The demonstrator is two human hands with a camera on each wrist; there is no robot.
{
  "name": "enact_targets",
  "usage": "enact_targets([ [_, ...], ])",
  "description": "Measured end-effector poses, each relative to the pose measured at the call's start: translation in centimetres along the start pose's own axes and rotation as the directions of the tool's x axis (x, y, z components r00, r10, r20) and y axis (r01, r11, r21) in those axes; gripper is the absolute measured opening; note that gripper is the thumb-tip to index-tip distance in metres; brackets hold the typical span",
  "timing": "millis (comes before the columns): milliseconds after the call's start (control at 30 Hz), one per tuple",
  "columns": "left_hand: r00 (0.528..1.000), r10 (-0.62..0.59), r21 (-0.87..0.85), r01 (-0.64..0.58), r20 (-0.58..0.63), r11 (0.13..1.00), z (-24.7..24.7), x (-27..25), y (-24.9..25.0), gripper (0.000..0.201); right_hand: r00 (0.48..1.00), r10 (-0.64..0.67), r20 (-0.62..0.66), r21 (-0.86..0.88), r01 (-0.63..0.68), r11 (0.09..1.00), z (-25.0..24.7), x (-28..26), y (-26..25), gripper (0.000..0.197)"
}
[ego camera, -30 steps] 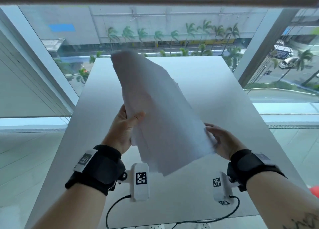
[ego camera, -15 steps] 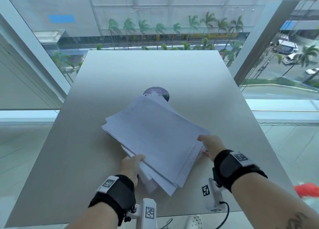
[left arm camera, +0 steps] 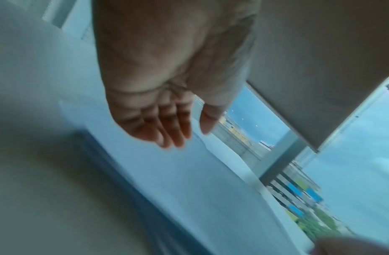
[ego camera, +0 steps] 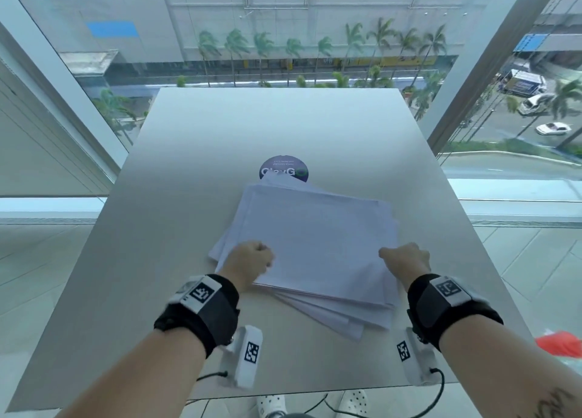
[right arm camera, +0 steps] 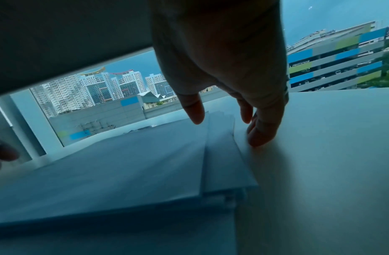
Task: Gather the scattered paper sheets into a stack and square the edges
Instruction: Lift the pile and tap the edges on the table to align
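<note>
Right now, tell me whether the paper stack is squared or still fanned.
Fanned. The paper stack lies flat on the table, but its lower sheets stick out past the top sheet at the near and left edges.

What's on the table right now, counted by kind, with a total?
Stack of paper sheets: 1 (sheets fanned, too many overlapping to count singly)
Round sticker: 1
Hands at the stack: 2, left hand and right hand
Total: 4
</note>
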State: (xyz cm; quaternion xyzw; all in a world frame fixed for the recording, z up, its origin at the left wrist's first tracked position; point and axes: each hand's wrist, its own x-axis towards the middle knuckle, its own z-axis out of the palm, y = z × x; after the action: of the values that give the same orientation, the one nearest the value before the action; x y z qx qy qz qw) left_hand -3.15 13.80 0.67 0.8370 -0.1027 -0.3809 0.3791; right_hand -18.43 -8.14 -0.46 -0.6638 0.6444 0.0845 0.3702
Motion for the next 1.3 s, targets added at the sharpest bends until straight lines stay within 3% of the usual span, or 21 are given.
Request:
enact_targets([
  [33, 0.991, 0.040, 0.049, -0.034, -0.125, 0.998, -1.0, 0.8, 0.2, 0.008, 1.000, 0.028, 0.004, 0.009, -0.028, 1.000, -0.1, -0.1, 0.1, 0.053],
  [67, 0.973, 0.041, 0.110, -0.017, -0.226, 0.994, -1.8, 1.8, 0.3, 0.015, 0.999, 0.048, 0.016, 0.019, -0.048, 0.999, -0.1, -0.1, 0.1, 0.051],
  [167, 0.945, -0.060, 0.271, 0.153, -0.322, 0.950, -3.7, 3.9, 0.1, 0.054, 0.995, 0.068, 0.076, 0.117, -0.077, 0.990, 0.3, 0.2, -0.1, 0.053],
  [233, 0.942, -0.153, 0.296, 0.245, -0.300, 0.923, -4.1, 4.6, 0.1, 0.068, 0.993, 0.059, 0.106, 0.190, -0.079, 0.979, 0.9, 1.2, 0.0, 0.057],
  [300, 0.947, -0.182, 0.237, 0.247, -0.266, 0.940, -4.0, 5.3, 0.0, 0.073, 0.988, 0.063, 0.139, 0.270, -0.099, 0.958, 1.3, 1.5, -0.1, 0.058],
  [400, 0.956, -0.180, 0.164, 0.221, -0.231, 0.962, -3.4, 5.9, 0.4, 0.062, 0.977, 0.081, 0.200, 0.322, -0.144, 0.936, 1.0, -0.2, -1.1, 0.031],
  [533, 0.969, -0.199, 0.216, 0.228, -0.148, 0.950, -3.3, 6.1, 1.0, 0.057, 0.976, 0.082, 0.202, 0.363, -0.153, 0.919, 1.0, -0.5, -1.3, 0.021],
  [667, 0.966, -0.191, 0.357, 0.242, -0.173, 0.902, -3.5, 5.9, 1.7, 0.064, 0.970, 0.119, 0.213, 0.422, -0.201, 0.884, 0.8, -0.4, -0.6, 0.008],
  [767, 0.971, -0.186, 0.328, 0.227, -0.150, 0.917, -3.4, 5.7, 2.0, 0.067, 0.960, 0.122, 0.252, 0.445, -0.226, 0.867, 0.8, -0.7, -0.3, 0.024],
  [867, 0.976, -0.197, 0.256, 0.213, -0.088, 0.943, -3.4, 5.7, 2.0, 0.064, 0.952, 0.126, 0.280, 0.458, -0.248, 0.854, 0.8, -1.3, -0.3, 0.012],
  [1000, 0.976, -0.214, 0.242, 0.215, -0.032, 0.946, -3.3, 5.6, 1.7, 0.055, 0.960, 0.089, 0.264, 0.513, -0.218, 0.830, 0.5, -1.4, -0.9, 0.036],
  [1067, 0.976, -0.217, 0.249, 0.213, -0.011, 0.945, -3.3, 5.7, 1.4, 0.054, 0.968, 0.069, 0.242, 0.497, -0.185, 0.848, 0.3, -1.5, -1.0, 0.033],
  [1133, 0.980, -0.194, 0.235, 0.198, -0.040, 0.952, -3.4, 5.8, 1.2, 0.043, 0.965, 0.090, 0.246, 0.481, -0.202, 0.853, 0.4, -1.9, -1.0, 0.023],
  [1200, 0.984, -0.168, 0.220, 0.179, -0.066, 0.959, -3.5, 5.6, 1.3, 0.027, 0.953, 0.095, 0.288, 0.465, -0.226, 0.856, 0.5, -2.1, -1.0, 0.030],
  [1233, 0.986, -0.161, 0.210, 0.168, -0.053, 0.963, -3.5, 5.4, 1.3, 0.029, 0.948, 0.090, 0.304, 0.452, -0.227, 0.863, 0.7, -2.1, -1.0, 0.037],
  [1300, 0.984, -0.177, 0.192, 0.176, -0.008, 0.966, -3.6, 5.5, 0.7, 0.057, 0.935, 0.092, 0.342, 0.423, -0.241, 0.873, 0.7, -2.6, -1.4, 0.054],
])
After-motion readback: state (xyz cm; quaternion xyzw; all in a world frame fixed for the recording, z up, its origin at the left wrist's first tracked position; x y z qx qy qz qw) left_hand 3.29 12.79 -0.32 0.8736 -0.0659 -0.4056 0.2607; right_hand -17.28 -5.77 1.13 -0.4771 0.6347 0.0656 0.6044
